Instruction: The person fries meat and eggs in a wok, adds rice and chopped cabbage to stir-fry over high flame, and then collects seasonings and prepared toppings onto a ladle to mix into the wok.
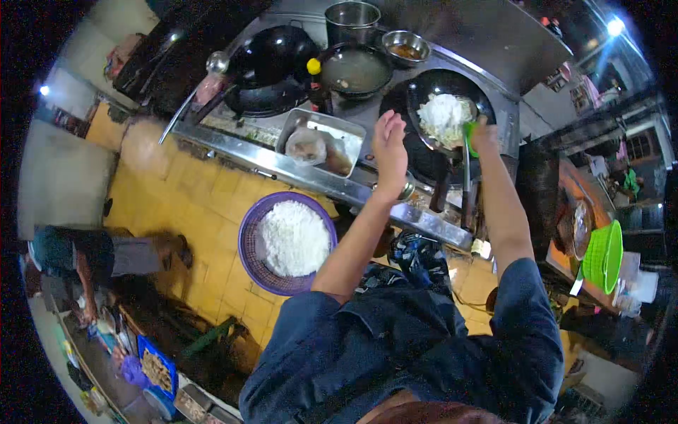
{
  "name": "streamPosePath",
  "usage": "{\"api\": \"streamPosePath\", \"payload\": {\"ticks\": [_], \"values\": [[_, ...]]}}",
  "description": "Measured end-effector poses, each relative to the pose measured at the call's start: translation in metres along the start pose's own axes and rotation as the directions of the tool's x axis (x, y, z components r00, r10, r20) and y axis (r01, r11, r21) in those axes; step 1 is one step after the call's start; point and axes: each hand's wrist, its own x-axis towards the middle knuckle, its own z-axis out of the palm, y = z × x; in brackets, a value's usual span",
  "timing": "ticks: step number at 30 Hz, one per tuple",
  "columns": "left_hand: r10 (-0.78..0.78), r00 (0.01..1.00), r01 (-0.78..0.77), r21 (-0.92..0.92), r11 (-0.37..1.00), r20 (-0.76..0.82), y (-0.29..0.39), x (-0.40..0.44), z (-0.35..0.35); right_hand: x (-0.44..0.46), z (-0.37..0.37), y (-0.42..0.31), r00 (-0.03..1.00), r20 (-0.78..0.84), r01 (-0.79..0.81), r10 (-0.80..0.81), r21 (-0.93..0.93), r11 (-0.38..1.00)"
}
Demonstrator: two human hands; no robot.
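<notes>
Working over a heaped wok

Grips a small green thing in the right hand, with fingers wrapped around it, at the right side of the wok. Cannot tell whether the utensil just beside it, reaching toward the near side, is also in that grip. Holds the left hand raised between the tray and the wok, with fingers loosely extended and nothing visible in them. Has white food, rice by its look, mounded in the wok, and more white grain in the purple basket on the floor, near and left.

Could push rice over the rim if turned too briskly, with so high a mound and so little bare wall. Could dislodge the utensil by bumping it with the right forearm. Could upset the bottle beyond the tray if reaching far left carelessly. Could also foul or tip the basket through a backward step, or by dropping scraps from the table's near edge.
</notes>
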Motion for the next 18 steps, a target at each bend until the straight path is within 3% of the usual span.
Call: {"api": "streamPosePath", "payload": {"ticks": [1, 2, 3, 4, 5, 6, 7, 8, 9, 10, 11, 12, 13, 14, 15, 16, 17, 18], "values": [[-0.036, 0.996, 0.015, 0.235, 0.972, 0.086, -0.012, -0.002, -0.010, 0.022, 0.003, 0.042, 0.943, -0.312, 0.047, -0.114, -0.213, 0.976], [-0.096, 0.981, 0.006, 0.465, 0.885, 0.171, -0.018, 0.001, -0.018, 0.034, 0.006, 0.065, 0.786, -0.560, 0.012, -0.263, -0.412, 0.911], [-0.222, 0.954, 0.063, 0.591, 0.804, 0.201, -0.018, -0.007, -0.021, -0.005, -0.005, 0.044, 0.834, -0.446, 0.141, -0.324, -0.395, 0.908], [-0.203, 0.953, 0.009, 0.645, 0.764, 0.227, -0.028, -0.019, -0.027, -0.061, -0.007, 0.011, 0.863, -0.318, 0.270, -0.393, -0.368, 0.890], [-0.226, 0.939, -0.055, 0.762, 0.645, 0.259, -0.015, -0.034, -0.025, -0.077, 0.020, 0.008, 0.820, -0.423, 0.393, -0.385, -0.071, 0.917], [-0.247, 0.925, -0.129, 0.851, 0.509, 0.288, 0.001, -0.045, -0.023, -0.079, 0.059, 0.012, 0.901, -0.301, 0.376, -0.313, 0.180, 0.909], [-0.186, 0.953, -0.127, 0.874, 0.469, 0.238, -0.016, -0.052, -0.047, -0.107, 0.080, -0.003, 0.887, -0.227, 0.448, -0.402, 0.212, 0.869], [-0.125, 0.975, -0.116, 0.897, 0.427, 0.186, -0.031, -0.060, -0.073, -0.150, 0.073, -0.028, 0.907, -0.112, 0.417, -0.407, 0.389, 0.822], [-0.097, 0.980, -0.119, 0.903, 0.413, 0.174, -0.015, -0.072, -0.086, -0.147, 0.070, -0.019, 0.922, 0.148, 0.216, -0.358, 0.571, 0.792], [-0.064, 0.984, -0.129, 0.908, 0.400, 0.168, 0.006, -0.082, -0.102, -0.142, 0.074, -0.003, 0.922, 0.141, 0.221, -0.361, 0.575, 0.788], [0.123, 0.989, -0.115, 0.942, 0.316, 0.079, -0.012, -0.098, -0.157, -0.131, 0.086, 0.022, 0.899, -0.325, 0.352, -0.293, 0.138, 0.926], [0.107, 0.983, 0.077, 0.873, 0.482, -0.146, 0.026, -0.112, -0.142, -0.115, 0.104, 0.051, 0.622, -0.695, 0.196, -0.361, -0.308, 0.931], [-0.034, 0.892, 0.316, 0.567, 0.761, -0.451, 0.035, -0.127, -0.166, -0.078, 0.136, 0.093, 0.795, -0.551, 0.283, -0.253, -0.033, 0.959], [0.313, 0.928, 0.052, 0.902, 0.428, -0.202, -0.006, -0.141, -0.290, -0.043, 0.167, 0.132, 0.925, -0.359, 0.234, -0.121, 0.290, 0.928], [0.175, 0.790, 0.330, 0.648, 0.686, -0.588, 0.017, -0.153, -0.288, -0.008, 0.198, 0.171, 0.988, -0.157, 0.073, 0.010, 0.518, 0.852], [0.298, 0.627, 0.404, 0.628, 0.665, -0.720, 0.033, -0.163, -0.273, -0.019, 0.189, 0.166, 0.988, -0.155, 0.079, 0.003, 0.519, 0.851], [0.101, 0.625, 0.438, 0.455, 0.776, -0.774, 0.011, -0.177, -0.369, -0.044, 0.168, 0.156, 0.943, -0.320, 0.194, -0.090, 0.310, 0.931], [0.108, 0.619, 0.431, 0.452, 0.781, -0.778, 0.011, -0.180, -0.390, -0.066, 0.138, 0.147, 0.866, -0.453, 0.273, -0.214, 0.070, 0.959]]}}
